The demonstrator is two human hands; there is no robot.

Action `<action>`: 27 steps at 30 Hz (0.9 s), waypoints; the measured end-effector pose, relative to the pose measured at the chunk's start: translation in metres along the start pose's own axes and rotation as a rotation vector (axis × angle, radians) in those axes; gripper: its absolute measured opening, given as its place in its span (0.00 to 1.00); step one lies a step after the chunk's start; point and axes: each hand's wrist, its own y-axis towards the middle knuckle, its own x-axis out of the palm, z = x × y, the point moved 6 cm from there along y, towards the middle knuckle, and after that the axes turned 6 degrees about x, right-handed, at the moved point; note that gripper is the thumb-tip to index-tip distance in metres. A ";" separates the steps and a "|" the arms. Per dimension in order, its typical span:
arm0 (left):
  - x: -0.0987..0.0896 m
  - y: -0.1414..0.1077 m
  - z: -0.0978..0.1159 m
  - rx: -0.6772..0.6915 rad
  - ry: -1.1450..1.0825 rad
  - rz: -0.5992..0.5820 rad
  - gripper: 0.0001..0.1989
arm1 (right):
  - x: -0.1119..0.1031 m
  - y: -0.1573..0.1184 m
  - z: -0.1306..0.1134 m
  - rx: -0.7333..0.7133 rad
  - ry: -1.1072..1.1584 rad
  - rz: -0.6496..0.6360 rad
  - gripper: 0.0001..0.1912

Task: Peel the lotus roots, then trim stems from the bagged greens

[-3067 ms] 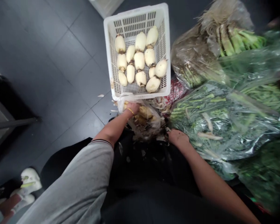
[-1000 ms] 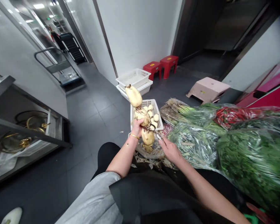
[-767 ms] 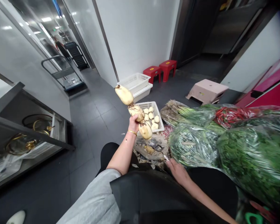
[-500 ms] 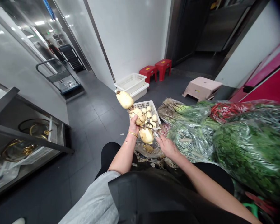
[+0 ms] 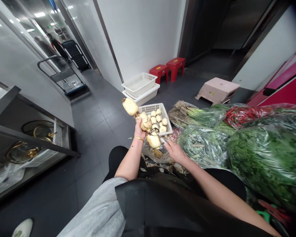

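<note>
A jointed, pale lotus root (image 5: 153, 140) with dark stringy nodes slants across the middle of the view. My left hand (image 5: 139, 129), a yellow bangle at its wrist, is wrapped round its middle section. My right hand (image 5: 175, 151) is closed on a small knife (image 5: 164, 140) whose blade is beside the lowest section. Whether the blade touches the root I cannot tell. Just behind, a white basket (image 5: 168, 126) holds several pale root pieces (image 5: 159, 118). Peelings and scraps (image 5: 160, 158) lie below my hands.
Bagged greens (image 5: 263, 158), leeks (image 5: 199, 115) and red peppers (image 5: 239, 116) lie at the right. White baskets (image 5: 140, 86), red stools (image 5: 175, 65) and a pink stool (image 5: 218, 90) are farther back. A metal shelf (image 5: 34, 141) and trolley (image 5: 71, 87) stand left.
The view has shifted slightly. Both hands keep their holds; the lotus root is tilted a little differently, and the knife blade now shows more clearly beside its lowest section.
</note>
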 end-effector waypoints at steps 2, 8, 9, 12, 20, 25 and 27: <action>-0.004 -0.001 0.003 0.055 -0.006 0.046 0.25 | 0.020 -0.011 0.007 0.029 -0.027 -0.041 0.16; -0.006 -0.003 0.015 -0.028 0.066 -0.056 0.20 | 0.033 -0.055 0.052 0.069 0.102 -0.106 0.18; -0.004 -0.006 0.014 -0.038 0.075 -0.079 0.20 | 0.025 -0.048 0.045 0.064 0.105 -0.076 0.18; 0.004 -0.013 0.011 -0.020 0.101 -0.102 0.20 | 0.016 -0.025 0.020 0.049 0.055 -0.035 0.18; -0.009 0.003 0.047 0.129 0.051 -0.003 0.23 | 0.041 -0.052 0.067 0.139 0.008 -0.077 0.18; 0.005 -0.009 0.028 0.009 -0.123 -0.155 0.23 | 0.018 -0.013 0.013 -0.086 0.109 0.065 0.19; 0.010 -0.014 0.023 -0.013 -0.129 -0.224 0.23 | 0.029 -0.025 0.018 -0.063 0.112 0.033 0.18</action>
